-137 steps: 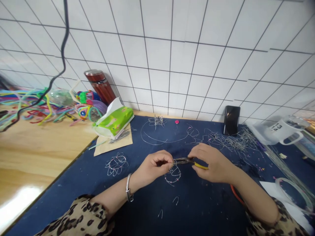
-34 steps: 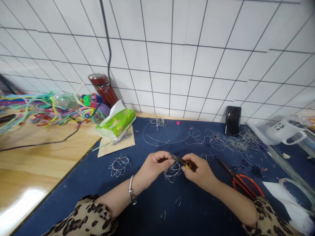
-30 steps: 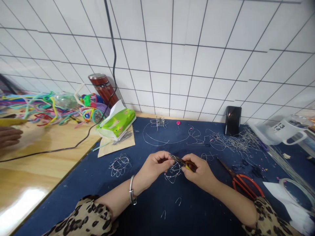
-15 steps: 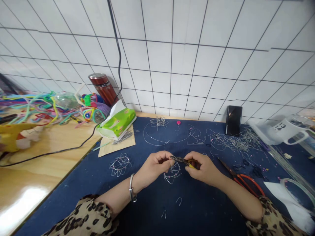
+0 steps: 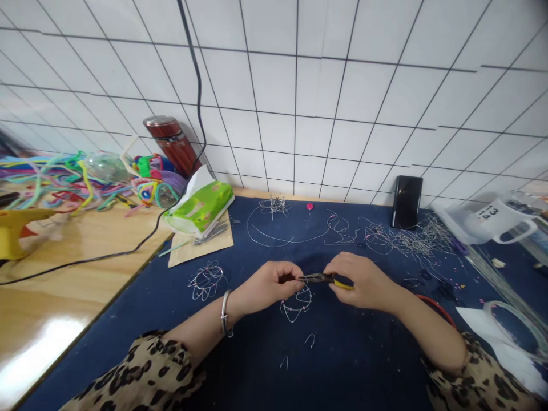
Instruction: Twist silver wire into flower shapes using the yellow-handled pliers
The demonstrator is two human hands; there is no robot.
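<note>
My left hand (image 5: 273, 285) is closed, thumb and forefinger pinching a looped silver wire piece (image 5: 296, 310) with small pink beads, which hangs below the fingers. In my right hand (image 5: 365, 281) are pliers (image 5: 317, 278) with yellow handles, held level. Their jaw tips reach my left fingertips, and whether they grip the wire there cannot be made out. Left of my left hand, a similar beaded wire piece (image 5: 208, 281) lies on the dark blue mat (image 5: 342, 365). Two short bent wire bits (image 5: 310, 341) rest on the mat below my hands.
Tangled wire (image 5: 406, 240) lies behind my right hand, beside a black phone (image 5: 407, 201) leaning on the wall. Red-handled scissors (image 5: 437, 308) are mostly under my right forearm. A green tissue pack (image 5: 204, 206), red flask (image 5: 173, 145) and yellow glue gun (image 5: 19, 231) are at left.
My right hand has turned over the pliers, bringing them nearly level. My right forearm now covers most of the scissors. The whole view has shifted slightly.
</note>
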